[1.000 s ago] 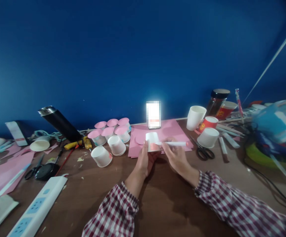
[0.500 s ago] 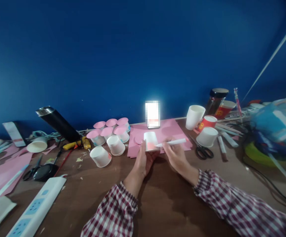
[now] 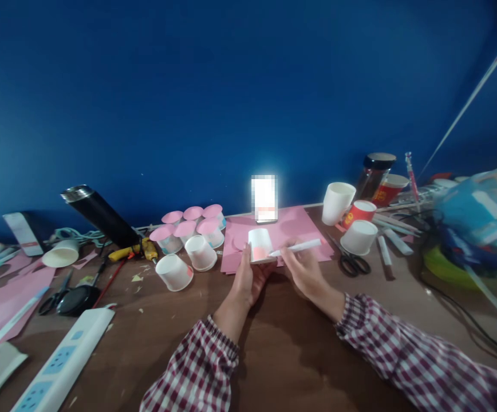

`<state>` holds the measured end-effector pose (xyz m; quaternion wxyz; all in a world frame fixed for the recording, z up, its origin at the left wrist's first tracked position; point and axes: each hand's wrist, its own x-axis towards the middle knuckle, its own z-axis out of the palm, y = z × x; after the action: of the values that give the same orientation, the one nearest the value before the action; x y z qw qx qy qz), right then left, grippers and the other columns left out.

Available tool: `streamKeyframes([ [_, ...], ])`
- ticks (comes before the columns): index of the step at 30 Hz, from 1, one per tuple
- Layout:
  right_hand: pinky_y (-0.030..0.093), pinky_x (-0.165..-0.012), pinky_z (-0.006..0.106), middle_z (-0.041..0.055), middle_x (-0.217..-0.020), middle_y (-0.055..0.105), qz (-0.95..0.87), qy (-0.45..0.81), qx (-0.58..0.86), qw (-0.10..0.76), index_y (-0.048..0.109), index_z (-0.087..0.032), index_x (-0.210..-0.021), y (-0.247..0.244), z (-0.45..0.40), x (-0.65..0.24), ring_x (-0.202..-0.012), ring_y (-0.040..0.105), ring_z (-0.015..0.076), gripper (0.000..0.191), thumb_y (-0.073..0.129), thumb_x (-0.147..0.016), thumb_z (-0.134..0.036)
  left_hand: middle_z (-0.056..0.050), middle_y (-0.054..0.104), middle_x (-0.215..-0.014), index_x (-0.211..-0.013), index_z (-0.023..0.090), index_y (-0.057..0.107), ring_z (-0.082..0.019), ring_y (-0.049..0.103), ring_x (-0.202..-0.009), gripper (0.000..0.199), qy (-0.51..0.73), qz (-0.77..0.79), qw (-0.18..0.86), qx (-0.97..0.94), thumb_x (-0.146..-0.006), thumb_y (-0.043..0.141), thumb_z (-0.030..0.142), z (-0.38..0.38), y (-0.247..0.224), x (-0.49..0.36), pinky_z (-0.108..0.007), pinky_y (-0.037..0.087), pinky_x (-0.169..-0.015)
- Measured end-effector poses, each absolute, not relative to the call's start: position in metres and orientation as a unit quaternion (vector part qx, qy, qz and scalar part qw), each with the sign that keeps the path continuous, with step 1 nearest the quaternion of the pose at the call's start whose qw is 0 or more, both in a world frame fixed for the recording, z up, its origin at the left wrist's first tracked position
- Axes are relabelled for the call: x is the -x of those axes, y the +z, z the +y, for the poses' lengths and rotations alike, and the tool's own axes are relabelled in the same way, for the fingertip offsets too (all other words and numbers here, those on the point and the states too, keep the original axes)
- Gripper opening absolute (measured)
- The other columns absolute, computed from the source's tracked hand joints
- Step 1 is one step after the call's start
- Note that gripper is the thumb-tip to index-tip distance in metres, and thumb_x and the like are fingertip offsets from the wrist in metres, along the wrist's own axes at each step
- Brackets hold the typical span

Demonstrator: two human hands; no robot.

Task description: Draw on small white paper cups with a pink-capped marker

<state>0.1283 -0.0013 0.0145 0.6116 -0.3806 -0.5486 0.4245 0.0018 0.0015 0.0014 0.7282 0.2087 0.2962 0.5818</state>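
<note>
My left hand [image 3: 248,281] is closed round a small white paper cup [image 3: 257,239] with a pink coloured patch low on its side. A white marker [image 3: 300,246] lies between the fingers of my right hand [image 3: 303,268], its tip at the cup's side by the patch. Both hands are just in front of pink paper sheets [image 3: 294,223]. To the left stand two white cups [image 3: 173,273] [image 3: 200,254] and several cups with pink tops [image 3: 187,230].
A bright phone [image 3: 265,197] stands behind the paper. At right are black-handled scissors [image 3: 354,264], a white cup [image 3: 359,237], a tall white cup [image 3: 338,204], a red cup and loose markers. On the left are a black flask [image 3: 102,214], a glue gun and a power strip [image 3: 63,360].
The pink patch on the cup looks slightly larger, and the marker tip has shifted a little to the left. Both hands keep their hold.
</note>
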Motion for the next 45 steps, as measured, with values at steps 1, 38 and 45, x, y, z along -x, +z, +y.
streamKeyframes([
  [1, 0.040, -0.053, 0.023, -0.0033, -0.060, 0.053, -0.549, 0.424, 0.381, 0.611, 0.053, -0.018, -0.074, 0.0134, -0.0012, -0.1285, -0.056, 0.050, 0.0115, 0.018, 0.059, -0.084, -0.033, -0.009, 0.072, -0.092, -0.106, 0.012, 0.062, -0.017, 0.066, -0.080, 0.042, 0.582, 0.297, 0.727, -0.208, -0.087, 0.049, 0.048, 0.0013, 0.0016, -0.0017, -0.029, 0.053, -0.078],
  [38, 0.044, -0.055, 0.024, -0.0017, -0.061, 0.057, -0.536, 0.457, 0.372, 0.605, 0.057, -0.018, -0.074, 0.0199, -0.0050, -0.1261, -0.057, 0.053, 0.0127, 0.022, 0.064, -0.080, -0.038, -0.010, 0.072, -0.089, -0.111, 0.011, 0.061, -0.019, 0.066, -0.078, 0.046, 0.571, 0.273, 0.741, -0.226, -0.086, 0.050, 0.048, -0.0003, 0.0034, -0.0014, -0.032, 0.051, -0.079],
  [45, 0.044, -0.055, 0.024, -0.0010, -0.063, 0.058, -0.526, 0.456, 0.371, 0.614, 0.058, -0.017, -0.074, 0.0208, -0.0041, -0.1264, -0.058, 0.054, 0.0126, 0.021, 0.065, -0.080, -0.036, -0.009, 0.072, -0.090, -0.112, 0.012, 0.060, -0.018, 0.066, -0.077, 0.044, 0.574, 0.282, 0.736, -0.221, -0.087, 0.049, 0.046, 0.0004, 0.0039, -0.0014, -0.031, 0.052, -0.077],
])
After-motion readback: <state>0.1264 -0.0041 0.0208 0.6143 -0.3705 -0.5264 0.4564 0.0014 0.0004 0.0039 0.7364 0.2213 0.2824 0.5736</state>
